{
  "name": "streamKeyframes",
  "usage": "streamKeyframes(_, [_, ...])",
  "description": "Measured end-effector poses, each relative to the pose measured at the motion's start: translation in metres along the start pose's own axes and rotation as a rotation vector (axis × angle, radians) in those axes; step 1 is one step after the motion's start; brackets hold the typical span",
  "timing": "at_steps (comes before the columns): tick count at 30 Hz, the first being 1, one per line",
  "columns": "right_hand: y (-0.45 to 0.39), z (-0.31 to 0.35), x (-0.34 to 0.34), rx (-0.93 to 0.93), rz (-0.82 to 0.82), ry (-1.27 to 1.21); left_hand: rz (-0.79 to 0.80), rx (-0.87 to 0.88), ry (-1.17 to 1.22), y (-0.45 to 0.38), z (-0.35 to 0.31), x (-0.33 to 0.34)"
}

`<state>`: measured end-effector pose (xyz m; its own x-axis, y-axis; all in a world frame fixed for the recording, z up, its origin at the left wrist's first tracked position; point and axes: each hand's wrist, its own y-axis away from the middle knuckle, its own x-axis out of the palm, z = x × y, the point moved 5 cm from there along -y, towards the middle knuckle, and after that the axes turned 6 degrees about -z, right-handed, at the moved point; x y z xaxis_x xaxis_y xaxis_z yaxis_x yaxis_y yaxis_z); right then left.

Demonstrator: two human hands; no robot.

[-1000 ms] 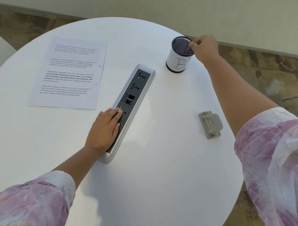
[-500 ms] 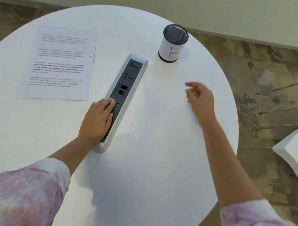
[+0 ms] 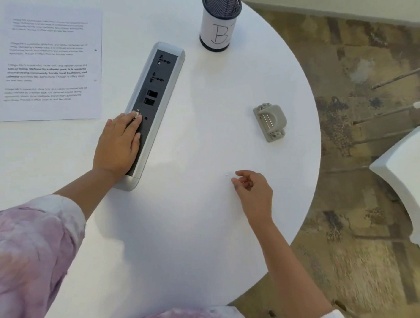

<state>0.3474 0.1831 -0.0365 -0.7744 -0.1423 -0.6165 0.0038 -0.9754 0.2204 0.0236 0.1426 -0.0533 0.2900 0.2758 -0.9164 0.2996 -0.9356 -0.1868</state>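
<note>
My left hand (image 3: 119, 143) lies flat, fingers straight, on the near end of a long grey power socket unit (image 3: 154, 99) set in the round white table (image 3: 183, 231). My right hand (image 3: 253, 193) hovers low over the table near its right side, fingers loosely curled, thumb and forefinger close together beside a tiny white speck (image 3: 226, 174). Whether it pinches anything is unclear. A black mesh cup (image 3: 219, 25) with a white label marked "B" stands at the far side. A small grey hole punch (image 3: 272, 121) lies right of centre.
A printed sheet of paper (image 3: 51, 62) lies at the far left of the table. A white chair (image 3: 407, 183) stands to the right over a patterned brownish floor (image 3: 355, 58). The table edge curves close behind the punch.
My right hand left the rim of the mesh cup and came back toward me, down to the table near the speck. The left hand stayed on the socket unit. My view shifted nearer.
</note>
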Motion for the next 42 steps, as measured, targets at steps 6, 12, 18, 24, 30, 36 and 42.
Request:
streamKeyframes(6, [0.001,0.01,0.011,-0.058,-0.01,0.069,-0.006,0.003,0.017,-0.001,-0.001,-0.001])
streamKeyframes(12, [0.003,0.014,0.017,-0.162,-0.056,0.249,-0.001,-0.008,0.022,-0.001,-0.001,-0.001])
streamKeyframes(18, [-0.005,0.012,0.019,-0.151,0.003,0.256,0.009,-0.006,0.023,-0.001,-0.001,-0.001])
streamKeyframes(24, [-0.035,0.0,-0.006,0.324,0.091,-0.456,0.016,-0.01,0.025,-0.001,-0.001,-0.001])
streamKeyframes(30, [-0.053,0.034,-0.023,0.219,0.138,-0.51,0.032,-0.01,0.019,0.0,-0.001,0.0])
streamKeyframes(36, [-0.091,0.103,-0.024,-0.038,0.161,-0.375,0.052,-0.016,0.022,-0.002,0.0,0.0])
streamKeyframes(42, [-0.145,0.177,-0.043,-0.26,0.03,-0.272,0.041,-0.016,0.021,-0.002,-0.001,0.0])
